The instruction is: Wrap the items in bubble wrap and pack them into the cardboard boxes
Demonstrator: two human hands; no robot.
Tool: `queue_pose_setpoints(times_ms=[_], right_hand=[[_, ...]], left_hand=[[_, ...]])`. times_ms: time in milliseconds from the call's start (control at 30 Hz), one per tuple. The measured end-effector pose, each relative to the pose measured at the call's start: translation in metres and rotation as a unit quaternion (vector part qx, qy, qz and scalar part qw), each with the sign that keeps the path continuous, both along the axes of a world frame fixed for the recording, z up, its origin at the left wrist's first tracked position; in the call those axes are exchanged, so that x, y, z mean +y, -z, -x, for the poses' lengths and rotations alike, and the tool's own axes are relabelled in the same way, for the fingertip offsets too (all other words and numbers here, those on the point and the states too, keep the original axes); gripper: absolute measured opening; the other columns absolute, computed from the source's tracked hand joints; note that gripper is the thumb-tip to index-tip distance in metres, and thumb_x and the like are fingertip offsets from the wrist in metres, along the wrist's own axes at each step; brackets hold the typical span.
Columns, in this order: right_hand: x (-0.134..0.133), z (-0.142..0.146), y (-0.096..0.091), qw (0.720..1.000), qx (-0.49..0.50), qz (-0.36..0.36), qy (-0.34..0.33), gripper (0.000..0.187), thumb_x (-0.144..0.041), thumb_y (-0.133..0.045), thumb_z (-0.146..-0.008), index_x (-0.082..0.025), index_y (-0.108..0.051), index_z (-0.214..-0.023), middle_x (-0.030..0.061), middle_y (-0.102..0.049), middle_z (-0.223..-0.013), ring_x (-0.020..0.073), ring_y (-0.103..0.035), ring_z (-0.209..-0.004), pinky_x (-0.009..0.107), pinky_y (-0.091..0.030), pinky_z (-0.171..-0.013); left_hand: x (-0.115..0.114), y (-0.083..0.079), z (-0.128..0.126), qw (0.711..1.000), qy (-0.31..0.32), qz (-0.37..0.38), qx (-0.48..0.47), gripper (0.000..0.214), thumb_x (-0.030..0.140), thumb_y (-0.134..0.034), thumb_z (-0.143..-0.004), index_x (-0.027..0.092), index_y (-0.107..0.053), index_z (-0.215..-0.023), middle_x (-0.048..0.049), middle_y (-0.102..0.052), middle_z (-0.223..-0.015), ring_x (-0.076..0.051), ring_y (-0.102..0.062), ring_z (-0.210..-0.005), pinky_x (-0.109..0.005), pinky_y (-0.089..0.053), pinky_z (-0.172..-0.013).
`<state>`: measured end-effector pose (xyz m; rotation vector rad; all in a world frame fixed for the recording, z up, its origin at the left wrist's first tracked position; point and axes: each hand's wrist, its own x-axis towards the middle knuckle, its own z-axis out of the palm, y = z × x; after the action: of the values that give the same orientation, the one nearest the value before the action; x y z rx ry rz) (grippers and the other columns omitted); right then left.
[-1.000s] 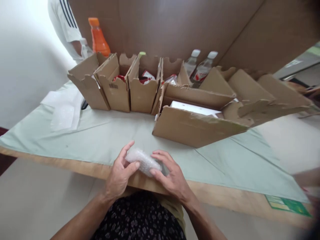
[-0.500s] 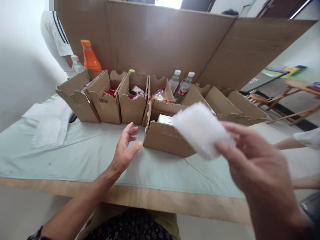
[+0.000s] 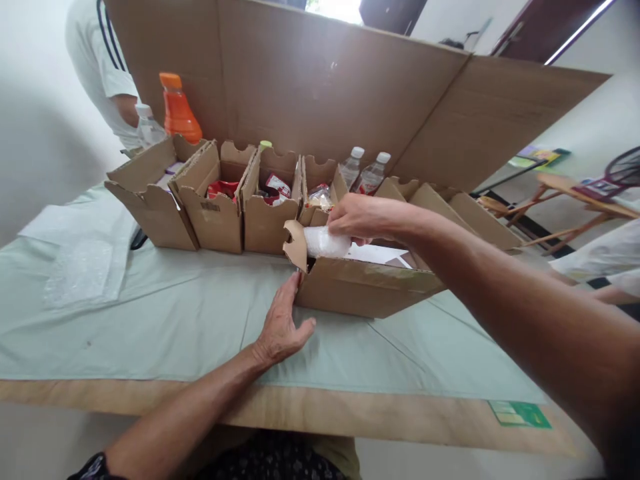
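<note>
My right hand (image 3: pixel 356 217) grips a white bubble-wrapped bundle (image 3: pixel 320 243) at the left end of the near cardboard box (image 3: pixel 360 287). The bundle sits partly inside that box, whose bent end flap (image 3: pixel 296 245) stands up beside it. Flat white pieces (image 3: pixel 377 253) show in the box to the right of the bundle. Against the box's left end rests my left hand (image 3: pixel 284 327), fingers stretched and thumb apart, holding nothing.
Behind stands a row of open cardboard boxes (image 3: pixel 215 220) with red packets. Bottles, including an orange-capped one (image 3: pixel 180 113), stand behind them before a tall cardboard panel (image 3: pixel 320 87). Bubble-wrap sheets (image 3: pixel 85 253) lie left. A person's white sleeve (image 3: pixel 107 67) shows at back left.
My right hand has carried the white bundle left and down into the near box. My left hand has come to touch the box's left end, which is now turned slightly.
</note>
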<state>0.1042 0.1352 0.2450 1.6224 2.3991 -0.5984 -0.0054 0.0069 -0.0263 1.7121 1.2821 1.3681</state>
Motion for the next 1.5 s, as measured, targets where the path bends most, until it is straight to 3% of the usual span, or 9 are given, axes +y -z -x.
queue_pose_setpoints(times_ms=[267,567,800,967,1067,1167,1233,1367,1500], right_hand=[[0.004,0.014,0.007,0.988,-0.144,0.006,-0.061,0.025,-0.017,-0.056,-0.089,-0.016,-0.073,-0.071,0.0052,-0.063,-0.054,0.0198,-0.062,-0.053,0.031,-0.049,-0.053],[0.004,0.012,0.047,0.971,-0.123,-0.189,-0.085,0.029,-0.038,-0.061,-0.095,-0.019,-0.079,-0.105,0.0142,-0.079,-0.105,0.0311,-0.072,-0.105,0.035,-0.052,-0.080],[-0.006,0.006,0.056,0.960,-0.098,-0.189,-0.184,0.043,-0.031,-0.038,-0.106,-0.012,-0.076,-0.105,0.0204,-0.077,-0.112,0.0319,-0.072,-0.105,0.037,-0.050,-0.082],[-0.026,-0.028,0.035,0.960,0.036,-0.246,-0.128,0.031,-0.029,-0.047,-0.103,-0.016,-0.075,-0.107,0.0135,-0.079,-0.106,0.0278,-0.073,-0.095,0.036,-0.051,-0.080],[-0.069,-0.082,0.036,0.903,0.233,-0.357,-0.059,0.023,-0.025,-0.054,-0.101,-0.021,-0.076,-0.104,0.0048,-0.080,-0.104,0.0218,-0.073,-0.092,0.034,-0.053,-0.085],[-0.114,-0.146,0.069,0.795,0.382,-0.468,0.046,0.014,-0.028,-0.063,-0.098,-0.023,-0.076,-0.099,0.0032,-0.079,-0.108,0.0209,-0.073,-0.102,0.036,-0.055,-0.093],[-0.128,-0.178,0.103,0.763,0.416,-0.468,0.164,0.017,-0.032,-0.063,-0.098,-0.024,-0.075,-0.106,0.0043,-0.079,-0.104,0.0210,-0.074,-0.094,0.039,-0.057,-0.088],[-0.109,-0.192,0.160,0.817,0.448,-0.291,0.216,0.056,-0.044,-0.070,-0.086,-0.023,-0.062,-0.136,0.0133,-0.071,-0.133,0.0299,-0.070,-0.114,0.045,-0.059,-0.088],[-0.096,-0.173,0.174,0.819,0.495,-0.206,0.204,0.070,-0.051,-0.068,-0.083,-0.022,-0.052,-0.144,0.0149,-0.065,-0.143,0.0336,-0.064,-0.125,0.052,-0.055,-0.101]], left_hand=[[0.002,-0.001,-0.003,0.997,-0.029,-0.067,0.024,0.083,0.019,-0.061,-0.092,0.030,-0.024,-0.165,-0.0144,-0.036,-0.168,-0.034,-0.036,-0.156,-0.060,-0.033,-0.126],[0.006,0.001,-0.001,0.990,-0.034,-0.117,0.068,0.083,0.013,-0.055,-0.094,0.032,-0.018,-0.167,-0.0133,-0.039,-0.167,-0.030,-0.040,-0.154,-0.054,-0.040,-0.123],[0.005,-0.003,0.003,0.984,-0.035,-0.142,0.105,0.085,0.011,-0.054,-0.093,0.030,-0.017,-0.167,-0.0137,-0.042,-0.166,-0.029,-0.044,-0.151,-0.052,-0.043,-0.120],[0.006,-0.003,0.006,0.984,-0.029,-0.148,0.098,0.085,0.009,-0.056,-0.090,0.032,-0.024,-0.165,-0.0138,-0.046,-0.163,-0.029,-0.046,-0.150,-0.053,-0.041,-0.121],[0.001,-0.006,0.010,0.989,-0.036,-0.123,0.077,0.083,0.015,-0.059,-0.091,0.033,-0.027,-0.164,-0.0141,-0.046,-0.162,-0.032,-0.046,-0.150,-0.056,-0.042,-0.120],[-0.006,-0.018,0.015,0.995,-0.052,-0.077,0.033,0.083,0.027,-0.065,-0.091,0.033,-0.026,-0.164,-0.0144,-0.040,-0.166,-0.035,-0.044,-0.150,-0.059,-0.044,-0.116],[-0.006,-0.030,0.013,0.997,-0.051,-0.053,-0.005,0.088,0.036,-0.069,-0.089,0.034,-0.024,-0.165,-0.0139,-0.034,-0.169,-0.037,-0.040,-0.152,-0.060,-0.042,-0.117],[0.008,-0.054,-0.004,0.998,-0.005,-0.005,-0.064,0.095,0.047,-0.072,-0.085,0.030,-0.024,-0.164,-0.0148,-0.039,-0.166,-0.038,-0.041,-0.150,-0.060,-0.041,-0.119],[0.010,-0.062,-0.023,0.996,-0.002,0.015,-0.086,0.097,0.046,-0.072,-0.084,0.025,-0.023,-0.164,-0.0170,-0.045,-0.160,-0.036,-0.050,-0.143,-0.058,-0.043,-0.119]])
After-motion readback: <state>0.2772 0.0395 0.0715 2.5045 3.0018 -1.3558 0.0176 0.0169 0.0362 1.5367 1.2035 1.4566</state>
